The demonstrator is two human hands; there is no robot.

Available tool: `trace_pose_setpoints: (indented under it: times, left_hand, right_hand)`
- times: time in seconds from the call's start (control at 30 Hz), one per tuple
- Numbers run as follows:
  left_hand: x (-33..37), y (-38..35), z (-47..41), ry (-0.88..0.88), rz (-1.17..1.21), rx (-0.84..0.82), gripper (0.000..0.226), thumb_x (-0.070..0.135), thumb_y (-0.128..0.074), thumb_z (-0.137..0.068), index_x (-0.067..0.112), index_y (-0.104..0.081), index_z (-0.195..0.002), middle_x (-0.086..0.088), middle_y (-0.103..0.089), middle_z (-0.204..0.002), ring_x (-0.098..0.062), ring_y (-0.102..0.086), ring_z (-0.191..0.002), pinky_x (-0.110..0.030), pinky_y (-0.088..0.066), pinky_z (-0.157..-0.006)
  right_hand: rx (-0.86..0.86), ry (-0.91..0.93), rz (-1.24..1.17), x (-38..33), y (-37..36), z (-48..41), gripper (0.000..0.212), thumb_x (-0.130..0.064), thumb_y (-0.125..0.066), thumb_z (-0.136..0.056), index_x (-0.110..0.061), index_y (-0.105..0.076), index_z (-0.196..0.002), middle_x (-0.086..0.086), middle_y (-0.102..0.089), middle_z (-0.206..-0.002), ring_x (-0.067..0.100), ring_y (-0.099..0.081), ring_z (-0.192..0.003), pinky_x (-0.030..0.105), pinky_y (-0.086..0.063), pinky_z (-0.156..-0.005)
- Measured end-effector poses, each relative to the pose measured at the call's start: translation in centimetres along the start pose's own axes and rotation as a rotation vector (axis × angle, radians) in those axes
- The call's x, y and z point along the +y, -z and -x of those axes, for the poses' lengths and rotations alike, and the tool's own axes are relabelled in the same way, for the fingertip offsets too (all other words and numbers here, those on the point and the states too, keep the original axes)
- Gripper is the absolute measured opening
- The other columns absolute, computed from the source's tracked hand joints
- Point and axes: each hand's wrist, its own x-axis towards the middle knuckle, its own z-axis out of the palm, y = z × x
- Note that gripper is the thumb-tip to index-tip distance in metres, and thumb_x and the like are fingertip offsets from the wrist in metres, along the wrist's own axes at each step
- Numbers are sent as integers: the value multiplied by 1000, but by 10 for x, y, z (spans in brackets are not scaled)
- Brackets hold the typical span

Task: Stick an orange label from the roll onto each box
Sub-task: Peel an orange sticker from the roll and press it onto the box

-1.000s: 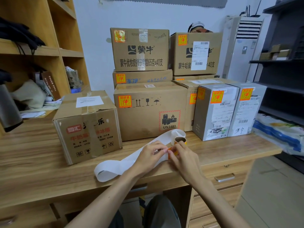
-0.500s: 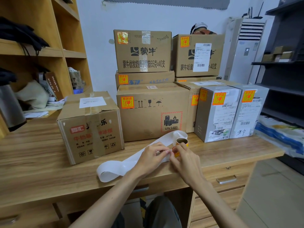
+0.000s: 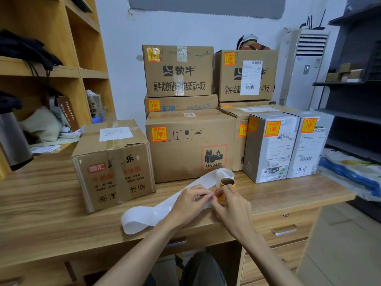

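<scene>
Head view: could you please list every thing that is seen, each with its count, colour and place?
plain cardboard box: one, brown, desk left
labelled cardboard boxes: at least five, brown, stacked by wall
grey boxes: two, grey, right of stack, labelled
label roll: one, orange, desk front
backing strip: one, white, trailing left over desk
desk: one, wooden, under all
air conditioner: one, white, back right
left hand: pinches backing strip
right hand: pinches orange label beside roll
</scene>
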Motion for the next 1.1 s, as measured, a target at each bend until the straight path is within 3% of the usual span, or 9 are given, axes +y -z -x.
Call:
trace_pose_setpoints:
  times: [0.17,0.27,0.53,0.73,1.1]
  left_hand:
    - [-1,0,0,-2,-12,15,18,31,-63,-97,27,-79,-105,15,-70,-97,-9,-65,-97,-44,-54,-87]
    - [0,1,0,5,-35,39,18,33,-64,-96,27,-79,-103,15,-70,-95,-8,-64,-95,-43,-54,-86]
    - [1,1,0,45,-69,96,15,33,-66,-95,27,-79,-101,17,-69,-96,-5,-62,-97,-40,-55,-84]
    - [3,-1,0,48,-164,133,16,32,-65,-96,26,-78,-103,25,-65,-95,2,-59,-97,-32,-57,-82]
    - [4,-2,1,33,-209,151,21,32,-65,-97,23,-77,-112,14,-69,-100,-5,-61,-96,-32,-56,-84]
  right_hand:
    - [-5,-36,-45,2,-1,1,17,-42,-56,-92,-26,-60,-89,-12,-60,-99,12,-63,-76,33,-47,-60]
    - [-7,-77,-92,5,0,1,11,-38,-60,-91,-27,-61,-88,-15,-61,-99,12,-62,-79,34,-46,-64]
    - [3,-112,-189,15,8,-1,11,-31,-65,-90,-28,-60,-81,-13,-63,-87,8,-54,-72,29,-39,-59]
    - [6,-146,-234,29,19,2,13,-33,-65,-90,-29,-59,-79,-11,-63,-73,9,-57,-64,36,-47,-60]
    - [-5,-197,-317,43,42,6,18,-25,-70,-84,-27,-57,-71,-10,-65,-63,11,-57,-57,35,-48,-60]
